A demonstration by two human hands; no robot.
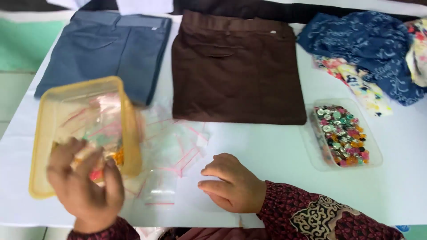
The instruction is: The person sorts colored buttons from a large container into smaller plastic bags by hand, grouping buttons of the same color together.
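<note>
White table [275,155] holds folded blue trousers [106,49] and brown trousers [235,66]. Left hand [86,186] grips a tilted yellow tub [82,129], fingers clamped on its edge over zip bags [173,151]; right hand [233,184] rests loosely curled, empty, steadying beside a button tray [342,133].

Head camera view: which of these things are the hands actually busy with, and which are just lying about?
In hand:
left hand reaching into the yellow tub
small clear bags beside the resting right hand

Lying about:
tray of buttons
brown trousers
blue trousers
patterned cloths
</note>
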